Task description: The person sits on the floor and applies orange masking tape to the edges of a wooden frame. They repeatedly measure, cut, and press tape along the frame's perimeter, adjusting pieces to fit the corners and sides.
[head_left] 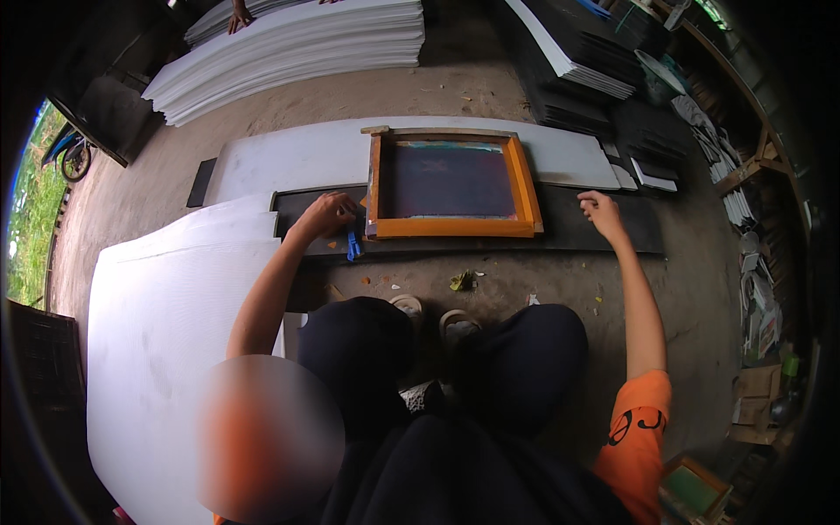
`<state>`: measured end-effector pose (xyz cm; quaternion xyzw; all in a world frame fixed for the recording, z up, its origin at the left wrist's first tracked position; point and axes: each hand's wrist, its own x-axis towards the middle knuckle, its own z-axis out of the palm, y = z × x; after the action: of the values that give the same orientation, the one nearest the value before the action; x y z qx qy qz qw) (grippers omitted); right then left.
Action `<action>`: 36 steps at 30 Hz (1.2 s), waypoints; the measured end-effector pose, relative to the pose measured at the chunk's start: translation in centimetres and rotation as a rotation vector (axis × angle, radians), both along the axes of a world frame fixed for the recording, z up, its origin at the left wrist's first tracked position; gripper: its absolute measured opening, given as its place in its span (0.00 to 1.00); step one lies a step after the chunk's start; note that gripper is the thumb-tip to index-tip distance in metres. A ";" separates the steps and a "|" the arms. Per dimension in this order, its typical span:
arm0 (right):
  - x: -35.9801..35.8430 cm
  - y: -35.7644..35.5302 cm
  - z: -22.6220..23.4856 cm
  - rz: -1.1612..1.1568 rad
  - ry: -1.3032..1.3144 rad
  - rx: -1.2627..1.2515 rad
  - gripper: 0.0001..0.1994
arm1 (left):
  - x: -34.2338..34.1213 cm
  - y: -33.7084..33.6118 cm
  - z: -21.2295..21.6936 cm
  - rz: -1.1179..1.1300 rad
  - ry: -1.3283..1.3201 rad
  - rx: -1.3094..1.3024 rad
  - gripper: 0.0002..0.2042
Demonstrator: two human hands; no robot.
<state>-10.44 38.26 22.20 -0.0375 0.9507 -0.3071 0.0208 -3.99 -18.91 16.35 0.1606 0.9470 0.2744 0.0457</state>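
Note:
A wooden screen-printing frame (451, 227) with dark mesh (446, 181) lies before me, across a long white sheet (293, 162) and a black board (604, 229). Just left of the frame, my left hand (328, 214) hovers over the black board with its fingers curled together. Whatever it may pinch is too small to make out. A blue tool (353, 246), possibly a cutter, lies right beneath these fingers. To the right of the frame, my right hand (600, 213) is raised over the board's edge, fingers loosely bent and apart, nothing visible in them.
White sheets (175, 324) spread at my left. Beyond are a tall white stack (297, 61), where another person's hand (239, 17) rests, and black stacked sheets (577, 52). Scraps and a crumpled leaf (462, 281) litter the floor. Another framed screen (693, 490) stands at lower right.

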 end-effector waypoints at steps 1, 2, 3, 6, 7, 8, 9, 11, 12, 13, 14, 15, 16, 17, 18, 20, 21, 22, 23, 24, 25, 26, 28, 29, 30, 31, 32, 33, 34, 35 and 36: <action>0.1 1.0 -2.1 0.029 0.063 -0.006 0.10 | -0.4 0.6 -0.2 0.004 -0.041 -0.013 0.12; 0.5 0.8 -3.8 0.046 0.059 -0.001 0.10 | -0.6 0.9 -0.8 -0.004 -0.056 -0.002 0.13; 0.6 0.7 -5.5 0.069 0.045 -0.001 0.11 | -0.6 1.5 -1.4 -0.013 -0.076 0.015 0.13; -0.2 -1.3 -9.4 0.131 -0.047 0.058 0.11 | -1.2 2.2 -3.6 -0.082 -0.046 -0.058 0.13; -0.7 -2.2 -10.4 0.152 -0.040 -0.006 0.09 | -1.5 2.2 -4.4 -0.068 -0.034 -0.120 0.13; -1.3 -2.4 -11.7 0.196 -0.010 0.089 0.11 | -1.9 3.1 -4.9 -0.055 -0.030 -0.174 0.13; -2.0 -2.9 -12.8 0.201 -0.055 0.083 0.11 | -2.4 3.3 -5.7 -0.057 -0.041 -0.196 0.14; -3.3 -3.0 -14.6 0.246 -0.133 0.089 0.13 | -3.7 3.9 -7.3 -0.097 -0.074 -0.185 0.12; -3.9 -3.3 -14.9 0.289 -0.158 0.095 0.15 | -4.2 3.9 -7.7 -0.116 -0.087 -0.179 0.11; -4.6 -3.4 -15.1 0.347 -0.203 0.163 0.14 | -4.8 3.7 -8.0 -0.150 -0.090 -0.187 0.10; -5.1 -3.6 -14.9 0.405 -0.203 0.201 0.12 | -5.3 3.6 -8.3 -0.182 -0.098 -0.192 0.10; -5.6 -4.0 -14.5 0.362 -0.306 0.138 0.11 | -5.6 3.6 -8.5 -0.214 -0.104 -0.194 0.09; -5.9 -4.5 -14.3 0.316 -0.409 0.077 0.10 | -5.9 3.6 -8.8 -0.215 -0.084 -0.200 0.08; -6.0 -4.6 -13.9 0.350 -0.377 0.075 0.08 | -6.4 3.7 -8.9 -0.223 -0.106 -0.181 0.07; -6.4 -4.5 -13.8 0.357 -0.395 0.084 0.08 | -7.0 3.6 -8.9 -0.229 -0.121 -0.166 0.07; -7.1 -4.4 -13.7 0.372 -0.426 0.096 0.08 | -7.6 3.5 -9.0 -0.206 -0.177 -0.141 0.06; -7.3 -4.3 -13.7 0.367 -0.425 0.099 0.08 | -7.8 3.5 -9.1 -0.194 -0.204 -0.131 0.05; -7.4 -4.2 -13.9 0.357 -0.443 0.093 0.08 | -7.9 3.6 -9.2 -0.182 -0.228 -0.116 0.05; -7.6 -4.0 -14.0 0.346 -0.455 0.086 0.08 | -8.0 3.5 -9.4 -0.171 -0.246 -0.104 0.05; -7.7 -3.9 -14.2 0.335 -0.468 0.079 0.08 | -8.1 3.5 -9.5 -0.159 -0.265 -0.091 0.05; -7.6 -3.7 -14.4 0.346 -0.446 0.089 0.08 | -8.1 3.6 -9.7 -0.161 -0.254 -0.089 0.05; -7.5 -3.8 -14.5 0.368 -0.419 0.110 0.08 | -8.1 3.5 -9.9 -0.161 -0.244 -0.090 0.05; -7.1 -3.7 -14.6 0.412 -0.365 0.151 0.08 | -7.9 3.3 -10.0 -0.179 -0.246 -0.073 0.06; -7.1 -3.9 -14.4 0.425 -0.353 0.166 0.07 | -7.9 3.1 -10.1 -0.195 -0.255 -0.056 0.06; -7.1 -4.0 -14.2 0.439 -0.341 0.180 0.07 | -7.7 2.9 -10.2 -0.210 -0.263 -0.038 0.07; -7.0 -4.2 -14.0 0.452 -0.329 0.193 0.07 | -7.3 2.7 -10.2 -0.213 -0.257 0.026 0.07; -7.0 -4.1 -13.7 0.442 -0.348 0.168 0.07 | -7.0 2.5 -10.0 -0.221 -0.246 0.093 0.08; -7.0 -3.9 -13.4 0.432 -0.366 0.141 0.07 | -6.7 2.5 -9.9 -0.229 -0.234 0.159 0.08; -7.0 -3.8 -13.2 0.423 -0.385 0.114 0.07 | -6.3 2.4 -9.8 -0.210 -0.262 0.158 0.09; -7.0 -3.1 -12.7 0.420 -0.394 0.036 0.07 | -6.1 2.9 -8.8 -0.196 -0.289 0.163 0.09; -6.9 -3.2 -12.4 0.403 -0.430 0.016 0.07 | -5.7 3.1 -7.9 -0.174 -0.318 0.165 0.09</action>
<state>-17.30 35.04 9.81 -0.1597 0.9002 -0.2902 0.2828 -9.72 -15.86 8.43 0.1996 0.8847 0.3681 0.2050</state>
